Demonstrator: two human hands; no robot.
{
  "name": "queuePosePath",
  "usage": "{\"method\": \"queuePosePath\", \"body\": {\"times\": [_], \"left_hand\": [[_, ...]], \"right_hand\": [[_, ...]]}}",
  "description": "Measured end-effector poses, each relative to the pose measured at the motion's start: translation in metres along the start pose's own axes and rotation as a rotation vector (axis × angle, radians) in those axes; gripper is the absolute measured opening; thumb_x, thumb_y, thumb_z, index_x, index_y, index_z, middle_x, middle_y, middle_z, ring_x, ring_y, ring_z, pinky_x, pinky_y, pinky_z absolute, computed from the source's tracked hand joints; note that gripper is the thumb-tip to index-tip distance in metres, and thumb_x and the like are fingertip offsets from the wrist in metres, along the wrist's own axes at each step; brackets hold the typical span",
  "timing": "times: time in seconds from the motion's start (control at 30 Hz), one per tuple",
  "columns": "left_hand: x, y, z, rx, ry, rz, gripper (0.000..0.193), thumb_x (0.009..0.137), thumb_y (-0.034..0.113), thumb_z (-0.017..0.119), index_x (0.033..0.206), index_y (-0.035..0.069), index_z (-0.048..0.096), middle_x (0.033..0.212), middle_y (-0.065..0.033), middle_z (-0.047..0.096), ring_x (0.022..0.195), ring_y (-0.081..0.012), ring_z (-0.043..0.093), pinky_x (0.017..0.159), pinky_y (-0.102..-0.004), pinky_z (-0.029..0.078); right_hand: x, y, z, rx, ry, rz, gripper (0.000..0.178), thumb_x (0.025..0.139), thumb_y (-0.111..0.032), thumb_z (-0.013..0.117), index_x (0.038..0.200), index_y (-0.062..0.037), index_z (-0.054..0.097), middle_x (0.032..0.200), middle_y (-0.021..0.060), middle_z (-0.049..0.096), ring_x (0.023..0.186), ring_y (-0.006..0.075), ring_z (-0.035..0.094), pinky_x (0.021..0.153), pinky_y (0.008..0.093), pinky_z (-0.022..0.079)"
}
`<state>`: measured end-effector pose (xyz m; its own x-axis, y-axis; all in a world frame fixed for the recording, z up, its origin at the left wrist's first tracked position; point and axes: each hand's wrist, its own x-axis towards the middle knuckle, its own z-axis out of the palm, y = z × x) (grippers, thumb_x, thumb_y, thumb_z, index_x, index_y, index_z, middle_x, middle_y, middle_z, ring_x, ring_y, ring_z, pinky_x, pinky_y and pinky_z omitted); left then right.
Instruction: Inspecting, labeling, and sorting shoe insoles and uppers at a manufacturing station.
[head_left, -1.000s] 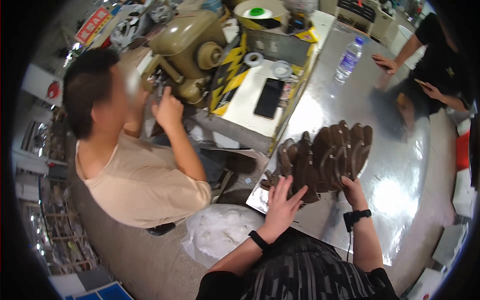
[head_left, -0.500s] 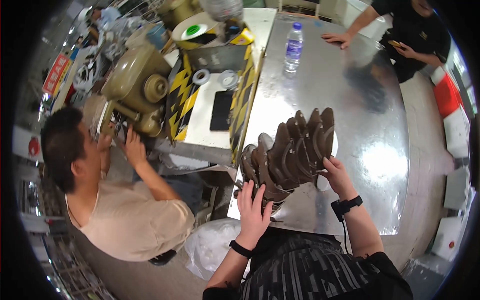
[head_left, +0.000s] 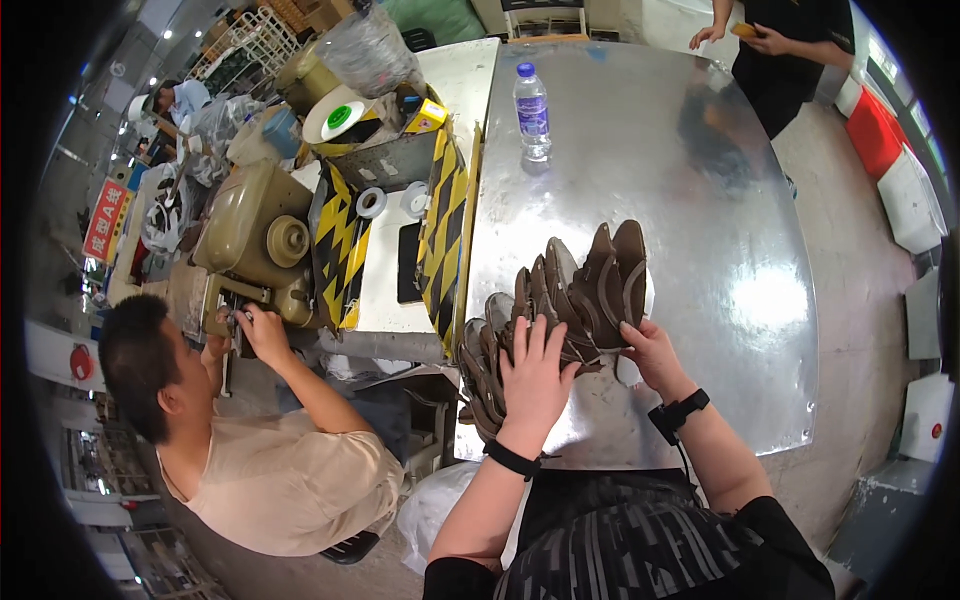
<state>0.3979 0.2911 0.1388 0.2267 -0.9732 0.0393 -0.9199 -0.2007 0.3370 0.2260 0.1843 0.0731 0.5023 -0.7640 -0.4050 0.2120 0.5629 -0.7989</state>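
Observation:
A leaning row of brown shoe uppers (head_left: 560, 290) lies along the near left part of the metal table (head_left: 680, 400). My left hand (head_left: 535, 385) rests on the middle of the row, fingers spread across several pieces. At the row's right end, my right hand (head_left: 655, 358) pinches the lower edge of the last brown shoe upper (head_left: 629, 270) between thumb and fingers. The uppers left of my left hand lean over in a bunch at the table's corner. Part of the row is hidden beneath my left hand.
A water bottle (head_left: 533, 115) stands at the far left of the table. Beside the table, a striped-edged bench (head_left: 385, 275) carries tape rolls and a dark flat device. A seated person (head_left: 280, 470) works at a sewing machine (head_left: 250, 225) on the left. Another person (head_left: 790, 60) stands far right.
My left hand has moved right along the row, and more uppers now lie to its left. My right hand keeps hold at the right end. The far person's hand has lifted off the table.

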Motion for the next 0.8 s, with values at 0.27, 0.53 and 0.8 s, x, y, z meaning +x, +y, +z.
{"method": "queuePosePath", "body": {"times": [0.27, 0.53, 0.8], "left_hand": [[-0.004, -0.009, 0.004, -0.142, 0.124, -0.068, 0.052, 0.076, 0.027, 0.071, 0.120, 0.006, 0.052, 0.135, -0.0154, 0.042, 0.130, -0.0405, 0.031, 0.103, -0.0458, 0.035], [-0.002, -0.008, 0.005, -0.127, 0.120, -0.081, 0.052, 0.076, 0.029, 0.071, 0.120, 0.008, 0.052, 0.135, -0.0127, 0.042, 0.131, -0.0389, 0.031, 0.101, -0.0461, 0.036], [-0.005, 0.000, 0.003, -0.142, 0.113, -0.025, 0.057, 0.081, 0.029, 0.067, 0.130, 0.010, 0.047, 0.139, -0.0130, 0.038, 0.132, -0.0371, 0.029, 0.102, -0.0506, 0.032]], "right_hand": [[0.010, 0.003, 0.002, -0.171, -0.055, 0.024, 0.035, 0.087, -0.024, 0.066, 0.110, 0.0014, 0.060, 0.102, 0.0044, 0.065, 0.093, 0.0110, 0.059, 0.087, 0.0279, 0.046], [0.019, -0.009, 0.009, -0.303, -0.159, -0.008, 0.033, 0.089, -0.022, 0.065, 0.110, 0.0025, 0.060, 0.104, 0.0041, 0.065, 0.094, 0.0085, 0.057, 0.084, 0.0255, 0.045], [-0.008, -0.010, -0.019, -0.686, 0.040, -0.192, 0.035, 0.092, -0.027, 0.057, 0.112, 0.0013, 0.058, 0.095, 0.0100, 0.066, 0.085, 0.0142, 0.059, 0.076, 0.0285, 0.047]]}}
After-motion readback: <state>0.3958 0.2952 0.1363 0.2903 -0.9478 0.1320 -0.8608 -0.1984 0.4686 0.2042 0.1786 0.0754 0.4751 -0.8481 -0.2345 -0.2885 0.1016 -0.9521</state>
